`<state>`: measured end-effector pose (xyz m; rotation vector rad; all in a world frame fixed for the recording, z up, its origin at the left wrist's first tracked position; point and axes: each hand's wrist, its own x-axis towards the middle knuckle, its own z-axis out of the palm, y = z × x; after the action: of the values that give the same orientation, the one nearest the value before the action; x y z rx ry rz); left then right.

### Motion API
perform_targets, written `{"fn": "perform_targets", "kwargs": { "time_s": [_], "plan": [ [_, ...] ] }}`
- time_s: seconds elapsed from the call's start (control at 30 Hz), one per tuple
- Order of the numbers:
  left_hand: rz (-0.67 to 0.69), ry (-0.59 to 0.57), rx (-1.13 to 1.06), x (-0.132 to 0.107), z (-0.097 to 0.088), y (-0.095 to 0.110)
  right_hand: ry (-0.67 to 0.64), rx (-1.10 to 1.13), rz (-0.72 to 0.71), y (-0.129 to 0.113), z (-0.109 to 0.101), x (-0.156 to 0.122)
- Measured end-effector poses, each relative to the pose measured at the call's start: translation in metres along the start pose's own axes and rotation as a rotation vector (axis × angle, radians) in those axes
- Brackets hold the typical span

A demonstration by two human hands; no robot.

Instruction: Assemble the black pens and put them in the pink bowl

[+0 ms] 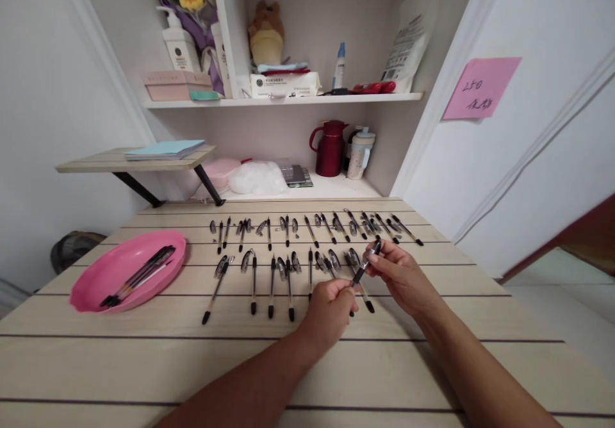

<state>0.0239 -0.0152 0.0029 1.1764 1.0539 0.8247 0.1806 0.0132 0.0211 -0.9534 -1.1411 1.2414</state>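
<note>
Between my two hands is a black pen (pixel 360 275), tilted with its upper end to the right. My left hand (pixel 330 306) is closed round the barrel's lower part. At the upper end, my right hand (pixel 398 275) pinches a dark, clear pen cap (pixel 375 248), which sits over the pen's tip. Under and around my hands, two rows of uncapped pens (pixel 254 286) lie on the slatted wooden table (pixel 269 364). Loose caps (pixel 245 260) and small clear pieces lie beside many of them. Some pens are partly hidden behind my hands.
To the left, a pink bowl (pixel 177 242) holds several pens (pixel 139 275). A small raised shelf (pixel 91 162) with blue paper (pixel 166 148) stands behind it. Along the back, a cabinet holds a red jug (pixel 329 149), a pale bottle (pixel 360 154) and a plastic bag (pixel 258 178).
</note>
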Motion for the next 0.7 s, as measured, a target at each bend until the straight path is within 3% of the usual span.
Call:
{"fn": "perform_targets", "kwargs": {
  "time_s": [0.23,0.43,0.7],
  "plan": [
    [0.021,0.015,-0.027,-0.0020,0.0018,0.0039,-0.079,-0.011,0.058,0.0031,0.0039,-0.0020],
    [0.029,-0.067,0.041,-0.0044,-0.0009,0.0035,-0.093,0.026,0.101,0.0025,0.0049,-0.0032],
    [0.219,0.000,0.160,-0.0057,-0.0022,0.0034,-0.115,0.063,0.150,0.0076,0.0026,-0.0043]
  ]
}}
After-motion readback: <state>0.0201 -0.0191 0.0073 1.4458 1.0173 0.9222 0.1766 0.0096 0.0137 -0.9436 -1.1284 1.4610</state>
